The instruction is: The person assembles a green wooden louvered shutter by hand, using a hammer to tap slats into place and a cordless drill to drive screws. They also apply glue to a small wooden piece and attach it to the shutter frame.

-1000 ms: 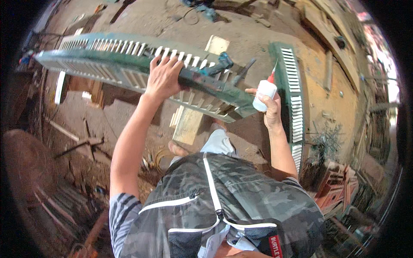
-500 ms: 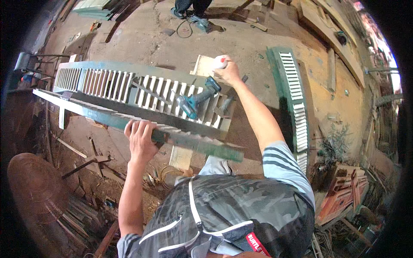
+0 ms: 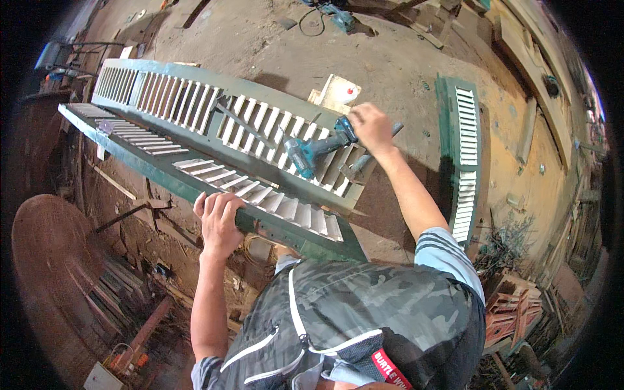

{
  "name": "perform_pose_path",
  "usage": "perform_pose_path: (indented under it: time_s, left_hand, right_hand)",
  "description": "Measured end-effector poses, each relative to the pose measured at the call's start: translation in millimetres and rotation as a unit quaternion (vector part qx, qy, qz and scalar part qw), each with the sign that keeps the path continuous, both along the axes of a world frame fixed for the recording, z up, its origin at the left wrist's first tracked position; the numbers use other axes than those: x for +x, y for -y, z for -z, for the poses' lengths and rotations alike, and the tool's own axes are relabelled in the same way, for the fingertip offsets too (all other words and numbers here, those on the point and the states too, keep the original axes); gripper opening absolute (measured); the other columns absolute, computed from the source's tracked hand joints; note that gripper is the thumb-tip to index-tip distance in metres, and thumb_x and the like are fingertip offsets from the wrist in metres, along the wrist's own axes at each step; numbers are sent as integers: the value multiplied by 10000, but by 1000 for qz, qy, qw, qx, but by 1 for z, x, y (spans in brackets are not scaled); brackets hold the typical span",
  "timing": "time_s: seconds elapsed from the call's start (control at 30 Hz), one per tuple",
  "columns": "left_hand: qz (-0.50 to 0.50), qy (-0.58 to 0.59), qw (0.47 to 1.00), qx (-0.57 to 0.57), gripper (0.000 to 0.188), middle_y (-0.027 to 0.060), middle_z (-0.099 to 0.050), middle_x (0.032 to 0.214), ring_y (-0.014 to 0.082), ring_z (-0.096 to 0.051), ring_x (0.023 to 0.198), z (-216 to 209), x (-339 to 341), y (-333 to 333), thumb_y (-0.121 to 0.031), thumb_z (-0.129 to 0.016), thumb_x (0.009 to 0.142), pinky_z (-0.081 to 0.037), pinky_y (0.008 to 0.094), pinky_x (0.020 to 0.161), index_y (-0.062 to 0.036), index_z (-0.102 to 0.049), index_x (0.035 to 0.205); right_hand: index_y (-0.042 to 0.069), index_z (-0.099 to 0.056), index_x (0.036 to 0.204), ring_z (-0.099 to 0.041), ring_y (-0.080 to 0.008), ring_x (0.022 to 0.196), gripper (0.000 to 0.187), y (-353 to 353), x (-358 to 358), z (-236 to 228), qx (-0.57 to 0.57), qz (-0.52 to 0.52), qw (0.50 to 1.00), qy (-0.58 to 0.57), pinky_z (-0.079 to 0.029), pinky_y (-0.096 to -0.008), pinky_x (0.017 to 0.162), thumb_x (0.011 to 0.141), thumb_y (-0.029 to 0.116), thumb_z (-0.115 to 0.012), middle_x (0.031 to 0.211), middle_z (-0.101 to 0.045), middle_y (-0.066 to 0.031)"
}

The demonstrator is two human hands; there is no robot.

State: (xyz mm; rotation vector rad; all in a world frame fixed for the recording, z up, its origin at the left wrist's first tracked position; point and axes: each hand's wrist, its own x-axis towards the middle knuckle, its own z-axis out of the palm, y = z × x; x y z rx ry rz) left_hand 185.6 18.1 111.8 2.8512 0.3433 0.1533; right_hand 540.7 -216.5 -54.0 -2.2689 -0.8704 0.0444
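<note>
My left hand grips the near edge of a green louvred shutter, fingers wrapped over its frame. This shutter is tilted along the front of a second louvred shutter with pale slats. On the second one lie a blue-and-black cordless drill and a hammer. My right hand hovers at the drill's battery end, beside the hammer handle; its fingers are curled and blurred, so their grip is unclear. Just beyond it, a white bottle with a red tip rests on a pale wood piece.
A third green shutter lies on the ground to the right. Long timber boards line the far right. Another blue power tool lies at the far side. Reddish wooden frames and scrap wood lie near right; a round brown disc stands left.
My right hand has let go of the white bottle, leaving it on the wood piece, and moved back to the drill. The near shutter has tilted, showing its slats; my left hand still holds it.
</note>
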Motion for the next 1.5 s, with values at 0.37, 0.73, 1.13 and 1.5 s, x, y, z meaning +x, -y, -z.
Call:
perform_pose_path:
  time_s: [0.37,0.73,1.13,1.5]
  left_hand:
    - [21,14,1000,13,385,24,-646,1144,269,-592,1163,4,1,-10,-192,-828,730,-318,508,1146,-166,-652,1072]
    - [98,49,993,-37,585,-12,-682,1169,245,-606,1216,-5,-4,-17,-370,-931,669,-312,499,1150,-178,-686,1164]
    - [130,140,980,-54,525,-28,-686,1127,194,-616,1209,16,-3,-23,-334,-911,693,-282,484,1158,-172,-721,1155]
    - [208,130,960,-134,397,-82,-726,1228,162,-631,1255,13,-2,-8,-409,-893,776,-235,531,1197,-308,-794,1147]
  right_hand:
    - [0,-797,911,-764,-434,950,259,-142,44,94,-275,-356,893,26,-614,-529,817,848,184,-626,996,-759,-270]
    - [30,-788,1028,-747,-284,910,231,-18,-120,-183,53,-101,989,-96,-576,-397,830,932,238,-763,989,-777,-146]
    - [67,-801,887,-670,-269,860,97,-2,-310,-176,59,20,997,56,-554,-386,776,797,42,-829,876,-711,-76]
    - [82,-809,923,-659,-259,845,161,1,-302,-160,69,-19,990,120,-558,-380,744,773,40,-848,873,-689,-63]
